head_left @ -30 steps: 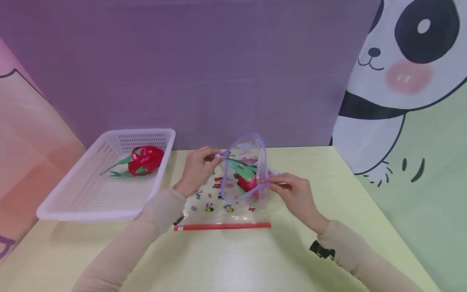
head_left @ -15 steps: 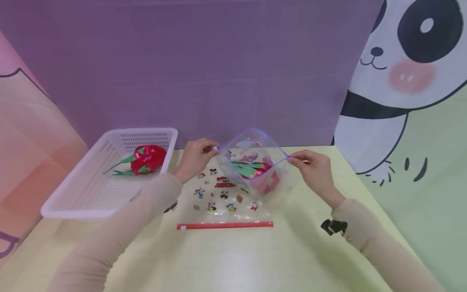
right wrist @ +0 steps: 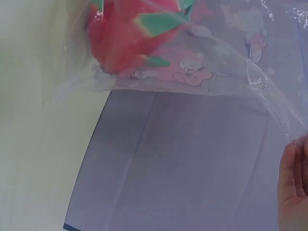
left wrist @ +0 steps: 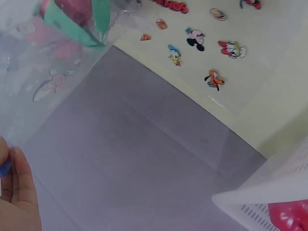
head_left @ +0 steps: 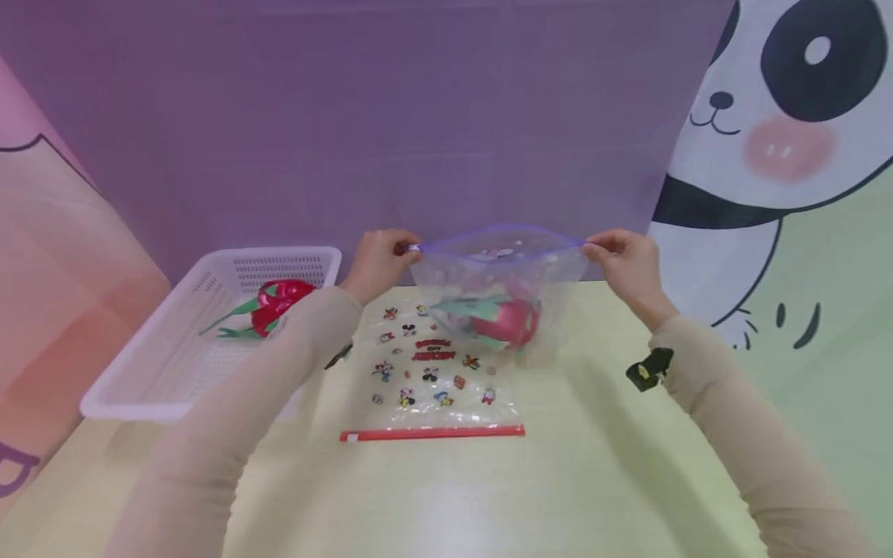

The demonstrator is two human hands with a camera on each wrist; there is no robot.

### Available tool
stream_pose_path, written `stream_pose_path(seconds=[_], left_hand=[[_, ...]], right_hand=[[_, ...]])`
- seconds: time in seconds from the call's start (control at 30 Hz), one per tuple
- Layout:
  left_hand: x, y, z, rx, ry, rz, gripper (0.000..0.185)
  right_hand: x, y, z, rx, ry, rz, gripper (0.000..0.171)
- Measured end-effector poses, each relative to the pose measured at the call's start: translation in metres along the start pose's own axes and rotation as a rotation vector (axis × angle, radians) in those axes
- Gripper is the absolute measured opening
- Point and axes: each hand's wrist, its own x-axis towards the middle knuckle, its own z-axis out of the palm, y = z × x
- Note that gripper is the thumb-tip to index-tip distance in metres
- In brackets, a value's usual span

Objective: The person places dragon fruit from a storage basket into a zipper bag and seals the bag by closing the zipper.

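A clear zip bag (head_left: pixel 456 271) with a purple top edge hangs between my two hands above the table. My left hand (head_left: pixel 380 263) pinches one end of that edge at the slider. At the opposite corner, my right hand (head_left: pixel 628 271) pinches the edge between thumb and fingers. Inside the bag lies a red fruit with green leaf-like flaps, which looks like a dragon fruit (head_left: pixel 512 322); the right wrist view shows the same dragon fruit (right wrist: pixel 127 41) through the plastic. The bag's mouth is stretched into a narrow, slightly parted oval.
A second clear zip bag (head_left: pixel 432 395), with a red zip strip and cartoon prints, lies flat on the table (head_left: pixel 446 496). To the left stands a white plastic basket (head_left: pixel 132 407) holding another red dragon fruit (head_left: pixel 282 298). A purple cloth wall (head_left: pixel 418 139) closes off the back.
Both hands have risen, the right one also moving rightward. The purple-edged bag has gone from a wide round mouth to a stretched, narrow one, and hangs higher with the dragon fruit inside.
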Motion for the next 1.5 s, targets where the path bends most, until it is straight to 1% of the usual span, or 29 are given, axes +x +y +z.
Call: stream_pose_path(seconds=[0.13, 0.23, 0.33, 0.5, 0.6, 0.7, 0.87, 0.93, 1.03, 1.17, 1.27, 1.33, 1.5], left_hand=[[0.013, 0.001, -0.003, -0.005, 0.026, -0.028, 0.021], [0.021, 0.006, -0.003, -0.005, 0.041, -0.049, 0.023], [0.028, 0.010, -0.002, -0.012, 0.063, -0.063, 0.023], [0.036, 0.012, 0.002, -0.093, 0.112, -0.097, 0.024], [0.037, 0.013, 0.001, -0.160, 0.134, -0.104, 0.025], [0.034, 0.013, -0.006, -0.198, 0.153, -0.098, 0.026], [0.024, 0.017, -0.023, -0.188, 0.159, -0.072, 0.026], [0.019, 0.020, -0.029, -0.188, 0.158, -0.063, 0.025], [0.011, 0.023, -0.037, -0.198, 0.158, -0.057, 0.023], [0.001, 0.019, -0.041, -0.183, 0.153, -0.048, 0.022], [-0.006, 0.013, -0.041, -0.158, 0.151, -0.053, 0.021], [-0.009, 0.008, -0.040, -0.161, 0.144, -0.054, 0.022], [-0.015, 0.000, -0.036, -0.170, 0.114, -0.047, 0.022]], right_hand=[[0.013, 0.000, -0.001, 0.025, 0.030, 0.003, 0.024], [0.022, -0.002, -0.001, 0.010, 0.076, -0.014, 0.024], [0.031, -0.003, 0.001, -0.017, 0.125, -0.007, 0.022], [0.037, -0.002, 0.003, 0.007, 0.170, 0.053, 0.024], [0.037, -0.003, 0.002, 0.048, 0.167, 0.062, 0.024], [0.036, -0.006, 0.000, 0.128, 0.142, 0.054, 0.021], [0.035, -0.012, -0.003, 0.293, 0.098, 0.050, 0.006], [0.033, -0.015, -0.005, 0.322, 0.090, 0.047, 0.003], [0.028, -0.018, -0.006, 0.332, 0.071, 0.045, 0.003], [0.019, -0.020, -0.005, 0.317, 0.039, 0.025, 0.012], [0.012, -0.018, -0.003, 0.313, 0.013, 0.001, 0.014], [0.008, -0.016, -0.001, 0.313, -0.006, -0.006, 0.015], [0.003, -0.009, 0.004, 0.315, -0.028, 0.012, 0.012]])
